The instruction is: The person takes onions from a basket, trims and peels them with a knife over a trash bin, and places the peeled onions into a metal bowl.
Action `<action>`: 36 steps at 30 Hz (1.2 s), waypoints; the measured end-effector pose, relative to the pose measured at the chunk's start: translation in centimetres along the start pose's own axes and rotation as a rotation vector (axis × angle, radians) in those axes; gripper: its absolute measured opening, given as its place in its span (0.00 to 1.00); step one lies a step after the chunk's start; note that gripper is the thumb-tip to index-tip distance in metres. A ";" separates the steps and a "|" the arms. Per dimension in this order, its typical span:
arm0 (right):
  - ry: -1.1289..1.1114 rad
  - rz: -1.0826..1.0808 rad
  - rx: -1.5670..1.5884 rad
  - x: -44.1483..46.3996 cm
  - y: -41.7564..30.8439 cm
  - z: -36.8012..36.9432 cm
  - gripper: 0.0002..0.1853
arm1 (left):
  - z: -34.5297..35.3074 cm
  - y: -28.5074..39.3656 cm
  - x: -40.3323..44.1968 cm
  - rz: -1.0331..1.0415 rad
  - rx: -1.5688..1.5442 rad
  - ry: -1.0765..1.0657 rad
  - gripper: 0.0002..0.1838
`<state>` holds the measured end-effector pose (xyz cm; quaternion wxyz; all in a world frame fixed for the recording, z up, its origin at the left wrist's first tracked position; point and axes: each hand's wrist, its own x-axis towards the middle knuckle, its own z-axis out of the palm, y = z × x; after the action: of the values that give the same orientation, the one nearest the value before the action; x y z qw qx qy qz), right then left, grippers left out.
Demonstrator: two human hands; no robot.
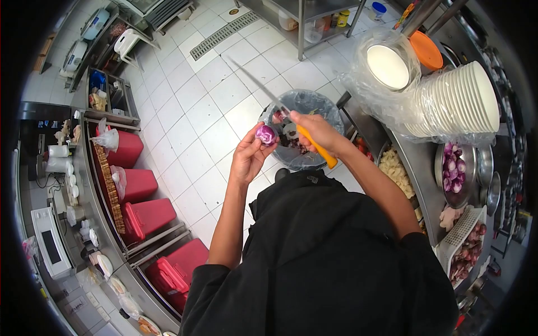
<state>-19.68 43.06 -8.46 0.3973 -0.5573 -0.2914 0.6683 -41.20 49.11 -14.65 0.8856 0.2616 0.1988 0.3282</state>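
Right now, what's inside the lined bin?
Dark reddish scraps show in the bin. Right hand and knife cover part; anything beneath the scraps can't be seen.

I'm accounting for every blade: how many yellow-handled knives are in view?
1: the knife is in the right hand, over the lined bin, blade pointing away from the person. Others may be hidden.

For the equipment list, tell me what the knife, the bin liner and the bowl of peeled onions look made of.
Knife blade: grey metal, likely steel, from its dull sheen. Its handle: smooth, probably plastic, from the even orange colour.
Bin liner: thin plastic film, judging by its creases and translucency.
Bowl: probably stainless steel, given its silvery, reflective wall.
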 end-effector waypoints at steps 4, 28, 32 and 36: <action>0.030 0.108 -0.076 1.6 0.6 -1.2 0.26 | 0.1 -0.2 -0.2 -0.009 -0.050 -0.017 0.27; 0.444 -0.174 -0.545 2.5 14.8 -5.5 0.37 | -1.9 -0.3 1.0 0.037 0.056 0.079 0.23; 0.622 -0.013 -0.633 -3.5 14.7 -3.9 0.39 | -1.7 0.4 3.0 -0.103 0.139 -0.085 0.26; 0.806 0.124 -0.554 -9.6 15.7 -1.5 0.38 | 1.8 -0.8 5.1 -0.293 0.228 -0.251 0.24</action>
<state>-20.81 26.69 -16.98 0.2745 -0.8727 -0.2475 0.3191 -36.33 51.49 -14.63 0.9064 0.3671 0.1587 0.1362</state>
